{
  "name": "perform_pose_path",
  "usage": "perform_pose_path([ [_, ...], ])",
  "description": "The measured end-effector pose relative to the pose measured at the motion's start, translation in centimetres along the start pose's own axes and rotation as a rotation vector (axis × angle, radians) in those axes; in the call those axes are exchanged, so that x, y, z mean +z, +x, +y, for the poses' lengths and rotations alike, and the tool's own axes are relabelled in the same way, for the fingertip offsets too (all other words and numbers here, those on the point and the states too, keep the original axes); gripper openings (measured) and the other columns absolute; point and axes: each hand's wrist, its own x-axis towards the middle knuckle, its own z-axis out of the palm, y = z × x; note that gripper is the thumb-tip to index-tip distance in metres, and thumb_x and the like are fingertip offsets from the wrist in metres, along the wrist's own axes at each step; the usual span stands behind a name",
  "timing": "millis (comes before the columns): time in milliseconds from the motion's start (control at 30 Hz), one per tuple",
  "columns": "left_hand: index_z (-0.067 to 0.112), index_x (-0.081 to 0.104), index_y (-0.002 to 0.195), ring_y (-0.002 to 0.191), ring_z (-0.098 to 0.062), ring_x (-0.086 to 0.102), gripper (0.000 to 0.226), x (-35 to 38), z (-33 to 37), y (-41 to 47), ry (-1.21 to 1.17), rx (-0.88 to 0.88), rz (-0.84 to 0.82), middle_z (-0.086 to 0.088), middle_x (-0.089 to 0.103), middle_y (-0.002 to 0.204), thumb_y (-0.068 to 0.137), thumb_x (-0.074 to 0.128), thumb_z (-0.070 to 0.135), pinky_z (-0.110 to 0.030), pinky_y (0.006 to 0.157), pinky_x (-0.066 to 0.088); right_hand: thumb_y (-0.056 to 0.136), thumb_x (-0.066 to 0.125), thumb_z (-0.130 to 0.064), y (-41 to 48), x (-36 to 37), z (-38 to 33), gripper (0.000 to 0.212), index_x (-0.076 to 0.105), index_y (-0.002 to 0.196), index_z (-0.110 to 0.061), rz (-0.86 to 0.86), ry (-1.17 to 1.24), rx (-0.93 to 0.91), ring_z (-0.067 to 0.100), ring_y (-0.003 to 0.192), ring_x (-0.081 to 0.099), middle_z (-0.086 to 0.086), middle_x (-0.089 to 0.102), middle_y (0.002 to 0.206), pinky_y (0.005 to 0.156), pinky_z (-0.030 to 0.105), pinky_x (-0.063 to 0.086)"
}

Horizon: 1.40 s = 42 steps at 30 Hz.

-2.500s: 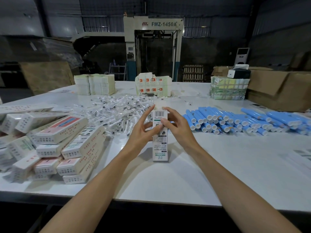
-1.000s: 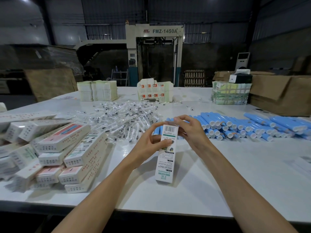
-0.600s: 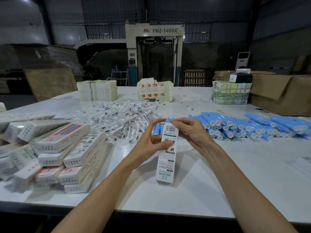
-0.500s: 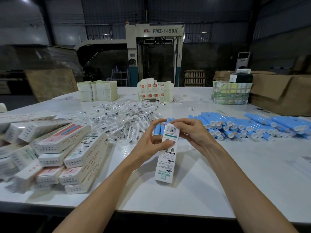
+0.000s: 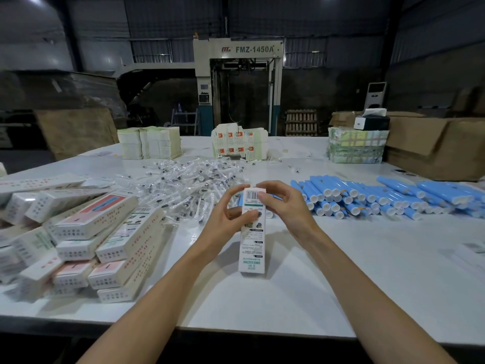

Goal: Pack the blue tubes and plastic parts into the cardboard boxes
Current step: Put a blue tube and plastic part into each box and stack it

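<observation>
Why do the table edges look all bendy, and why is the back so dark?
Head view: the wide-angle lens bows the table edges; the hall behind is dim, the table bright; the cardboard box casts a soft shadow beside its base.

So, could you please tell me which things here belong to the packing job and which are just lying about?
In the job: upright carton, held by left hand and right hand; blue tubes; bagged plastic parts; pile of closed cartons; flat cartons at the back.
Lying about: tissue box; brown cardboard box; FMZ-1450A machine.
</observation>
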Motion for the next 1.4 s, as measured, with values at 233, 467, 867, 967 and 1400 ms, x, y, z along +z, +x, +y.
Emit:
perform_pose_path([
  [233,0.035,0.053,0.145,0.101,-0.031,0.076,0.056,0.0,-0.4,-0.2,0.006,0.009,-0.024,-0.023,0.078,0.115,0.099,0.079,0.017,-0.038,0.085,0.061,0.090,0.081,-0.015,-0.3,-0.2,0.7,0.017,0.080,0.107,-0.015,0.059,-0.039,0.002,0.028,0.106,0.075,0.006,0.079,0.111,0.095,0.055,0.059],
  [467,0.031,0.056,0.139,0.095,-0.028,0.077,0.050,0.1,-0.7,-0.2,0.021,0.014,-0.005,-0.022,0.079,0.111,0.098,0.079,0.015,-0.036,0.080,0.061,0.091,0.080,-0.016,-0.3,-0.1,0.9,0.012,0.083,0.101,-0.020,0.061,-0.058,-0.009,0.029,0.099,0.076,0.007,0.080,0.103,0.090,0.051,0.061],
  [867,0.026,0.041,0.126,0.096,-0.025,0.080,0.055,0.1,-1.7,0.3,-0.027,-0.070,0.250,-0.013,0.080,0.115,0.093,0.084,0.014,-0.035,0.075,0.064,0.101,0.052,-0.063,-1.2,1.6,2.5,0.024,0.057,0.121,-0.051,0.077,-0.175,0.206,0.001,0.103,0.069,-0.008,0.068,0.128,0.081,0.028,0.052],
  [967,0.024,0.037,0.120,0.085,-0.017,0.079,0.053,0.0,-2.2,0.6,-0.036,-0.096,0.302,-0.016,0.079,0.114,0.095,0.082,0.008,-0.027,0.067,0.061,0.088,0.046,-0.085,-2.0,1.8,2.0,0.058,0.043,0.140,-0.058,-0.056,-0.551,0.113,-0.001,0.109,0.064,-0.017,0.060,0.134,0.093,0.038,0.053],
  [1400,0.033,0.043,0.141,0.111,-0.022,0.076,0.044,1.6,-2.2,-0.2,0.064,-0.123,-0.020,-0.004,0.079,0.119,0.104,0.067,0.035,-0.032,0.085,0.065,0.100,0.052,-0.049,-4.8,-0.6,1.4,0.066,0.023,0.156,-0.029,-0.071,-1.212,-0.007,0.028,0.120,0.058,0.000,0.044,0.144,0.082,0.043,0.047],
])
